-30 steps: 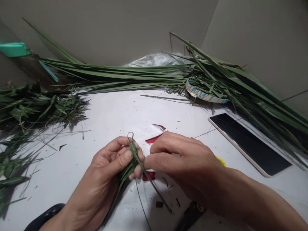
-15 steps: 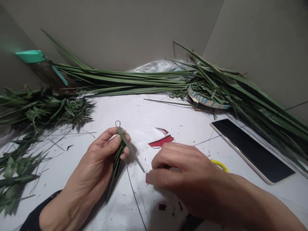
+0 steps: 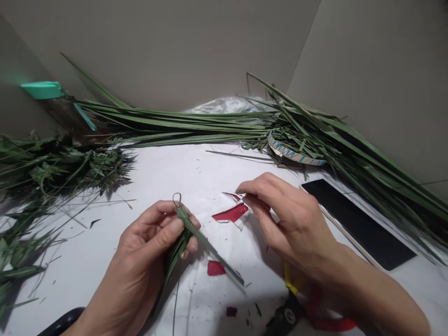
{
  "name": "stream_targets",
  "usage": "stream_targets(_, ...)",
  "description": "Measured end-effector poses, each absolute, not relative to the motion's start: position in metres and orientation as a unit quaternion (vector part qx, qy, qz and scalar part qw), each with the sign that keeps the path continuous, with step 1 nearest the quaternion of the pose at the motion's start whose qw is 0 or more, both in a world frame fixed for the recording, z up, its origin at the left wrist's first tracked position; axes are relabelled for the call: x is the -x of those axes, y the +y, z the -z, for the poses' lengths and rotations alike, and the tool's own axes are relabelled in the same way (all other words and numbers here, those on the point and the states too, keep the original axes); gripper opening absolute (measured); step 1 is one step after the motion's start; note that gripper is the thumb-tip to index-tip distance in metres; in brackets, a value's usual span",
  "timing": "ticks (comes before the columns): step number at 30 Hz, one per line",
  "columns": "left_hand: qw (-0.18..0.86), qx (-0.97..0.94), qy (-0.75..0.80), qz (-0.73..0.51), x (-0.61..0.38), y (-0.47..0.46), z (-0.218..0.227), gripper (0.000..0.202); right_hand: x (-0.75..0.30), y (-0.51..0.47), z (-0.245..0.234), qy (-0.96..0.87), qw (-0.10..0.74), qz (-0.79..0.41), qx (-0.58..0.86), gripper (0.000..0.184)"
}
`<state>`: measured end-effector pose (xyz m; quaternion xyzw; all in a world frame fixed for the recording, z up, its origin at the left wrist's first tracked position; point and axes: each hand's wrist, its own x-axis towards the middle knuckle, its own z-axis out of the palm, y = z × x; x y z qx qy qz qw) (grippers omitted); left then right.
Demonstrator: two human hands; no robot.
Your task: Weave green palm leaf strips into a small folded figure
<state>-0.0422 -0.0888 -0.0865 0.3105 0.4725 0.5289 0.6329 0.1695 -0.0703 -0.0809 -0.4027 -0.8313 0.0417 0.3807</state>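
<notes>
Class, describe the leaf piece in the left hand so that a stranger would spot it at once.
Start at the white tabletop and find the left hand towards its near side. Pinched there is the green leaf piece. Unlike the long leaves lying at the back, it is topped by a small thin loop.

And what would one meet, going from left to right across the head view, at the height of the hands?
Leafy green sprigs → left hand → looped leaf piece → largest red scrap → right hand → phone.
</notes>
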Motion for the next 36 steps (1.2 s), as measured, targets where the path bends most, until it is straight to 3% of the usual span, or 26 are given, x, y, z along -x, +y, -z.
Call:
stream_targets(6,0.613,-0.332,0.488,-0.525,0.040,-0.093,0.089,0.025,-0.167,-0.073,0.073,-0.840,0.356,-0.057,0.406,0.020)
stream_targets(11,0.568,-0.400,0.514,-0.504,0.042,-0.100,0.094,0.020,-0.153,-0.089,0.071,-0.835,0.363,-0.215,0.353,0.008)
stream_targets(15,0.507,-0.460,0.540,-0.490,0.045,-0.104,0.101,0.020,-0.145,-0.094,0.082,-0.839,0.378,-0.176,0.350,0.004)
stream_targets(19,0.483,-0.479,0.546,-0.490,0.044,-0.106,0.104,0.022,-0.145,-0.092,0.088,-0.841,0.389,-0.150,0.345,0.015)
stream_targets(30,0.552,-0.435,0.524,-0.481,0.041,-0.109,0.097,0.018,-0.147,-0.090,0.075,-0.789,0.370,-0.297,0.389,0.020)
stream_targets(36,0.630,-0.402,0.469,-0.471,0.039,-0.104,0.098,0.011,-0.150,-0.088,0.070,-0.775,0.388,-0.320,0.384,0.017)
